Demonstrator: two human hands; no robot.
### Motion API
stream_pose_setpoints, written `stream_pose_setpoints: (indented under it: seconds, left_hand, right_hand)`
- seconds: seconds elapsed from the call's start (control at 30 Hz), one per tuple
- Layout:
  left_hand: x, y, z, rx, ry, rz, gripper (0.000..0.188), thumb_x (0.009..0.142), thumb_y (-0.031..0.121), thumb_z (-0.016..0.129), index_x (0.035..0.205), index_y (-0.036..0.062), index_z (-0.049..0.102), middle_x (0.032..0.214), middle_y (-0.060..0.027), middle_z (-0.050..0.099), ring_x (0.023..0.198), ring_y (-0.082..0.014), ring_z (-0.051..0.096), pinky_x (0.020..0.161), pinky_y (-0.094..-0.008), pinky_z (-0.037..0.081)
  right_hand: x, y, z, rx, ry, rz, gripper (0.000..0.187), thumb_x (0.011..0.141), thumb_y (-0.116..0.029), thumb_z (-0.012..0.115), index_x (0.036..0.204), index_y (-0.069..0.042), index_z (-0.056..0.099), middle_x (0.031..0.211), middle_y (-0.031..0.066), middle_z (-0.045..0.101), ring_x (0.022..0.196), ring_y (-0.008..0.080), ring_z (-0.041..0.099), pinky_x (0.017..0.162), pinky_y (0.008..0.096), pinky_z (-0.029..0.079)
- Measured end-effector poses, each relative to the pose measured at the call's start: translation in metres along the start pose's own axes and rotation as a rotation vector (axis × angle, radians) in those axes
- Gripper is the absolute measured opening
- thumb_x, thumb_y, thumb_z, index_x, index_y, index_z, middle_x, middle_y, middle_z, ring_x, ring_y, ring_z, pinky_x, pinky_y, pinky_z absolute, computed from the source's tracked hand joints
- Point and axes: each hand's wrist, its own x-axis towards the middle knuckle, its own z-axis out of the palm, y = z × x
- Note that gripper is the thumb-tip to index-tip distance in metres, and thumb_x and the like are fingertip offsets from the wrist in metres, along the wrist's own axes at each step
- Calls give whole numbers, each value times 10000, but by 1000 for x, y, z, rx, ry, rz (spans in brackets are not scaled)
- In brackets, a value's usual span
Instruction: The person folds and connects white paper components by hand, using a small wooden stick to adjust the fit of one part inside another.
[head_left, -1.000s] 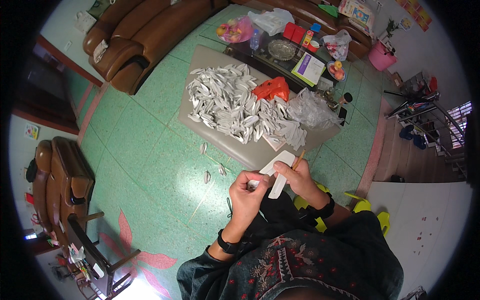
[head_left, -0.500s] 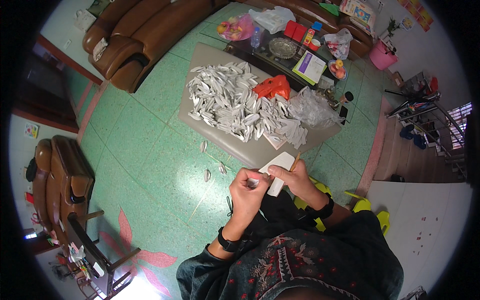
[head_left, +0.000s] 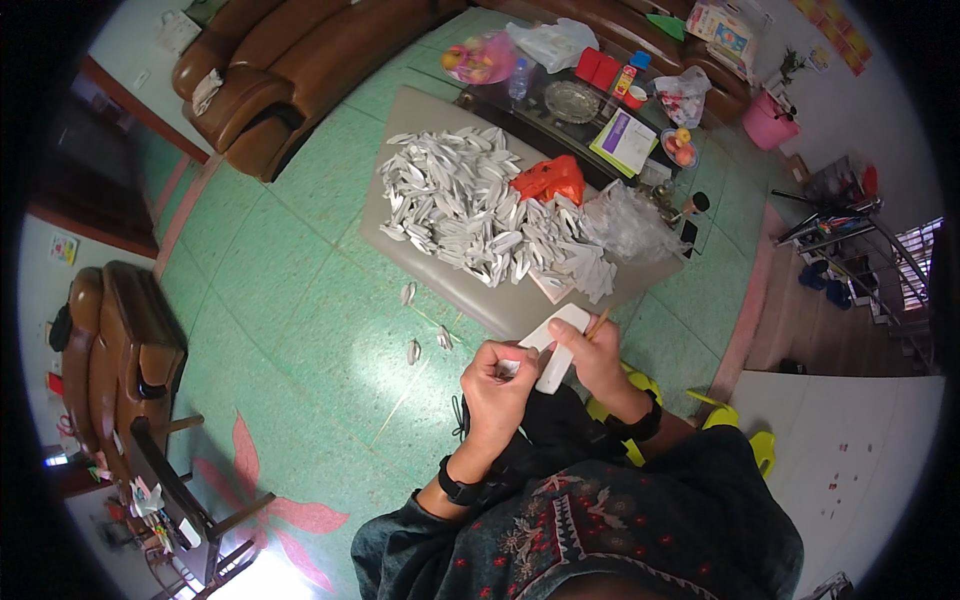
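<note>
My right hand [head_left: 598, 362] is closed on a flat white tapered piece [head_left: 556, 368], its thumb lying across the face. A thin brown stick [head_left: 599, 322] juts out beside the same hand's fingers. Against the left edge of the piece, my left hand [head_left: 494, 390] is curled with thumb and forefinger pinched together. A small greyish-white bit [head_left: 508, 368] shows inside those curled fingers, too small to name. Just beyond my hands, a large heap of grey-white folded strips [head_left: 450, 205] covers much of a grey padded bench [head_left: 470, 307].
A red plastic bag [head_left: 552, 180] and a clear plastic bag [head_left: 630, 220] lie by the heap. Several folded strips [head_left: 414, 352] are on the green floor. Behind stands a dark table [head_left: 530, 118] with fruit, a bottle and a glass dish. Yellow-green stools [head_left: 640, 380] are at my right.
The white piece has tilted in my right hand and now shows a narrower face. My left hand has barely shifted, still pinched at its edge.
</note>
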Motion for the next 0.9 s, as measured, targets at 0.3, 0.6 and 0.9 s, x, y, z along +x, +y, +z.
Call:
stream_pose_setpoints:
  seconds: [0.3, 0.6, 0.9]
  left_hand:
    - [3, 6, -3, 34, -69, -21, 121, 792, 54, 654, 785, -16, 556, 776, -41, 607, 630, -47, 535, 554, -181, 431]
    - [4, 0, -8, -5, -120, 38, 108, 794, 43, 652, 819, -15, 564, 772, -24, 602, 680, -44, 525, 615, -175, 433]
    - [6, 1, -8, 40, -82, -51, 79, 781, -1, 646, 808, -10, 572, 768, -53, 610, 639, -73, 545, 589, -195, 444]
  right_hand:
    - [2, -2, -3, 56, -182, 91, 144, 806, -139, 623, 875, -13, 608, 699, 16, 602, 600, 71, 551, 504, 213, 420]
    - [2, -8, -2, 102, -79, 119, 124, 817, -143, 613, 805, -20, 604, 670, 8, 591, 576, 64, 539, 501, 214, 418]
    - [4, -4, -5, 33, 47, 68, 108, 834, -128, 601, 805, -24, 596, 678, 5, 580, 594, 62, 525, 532, 203, 403]
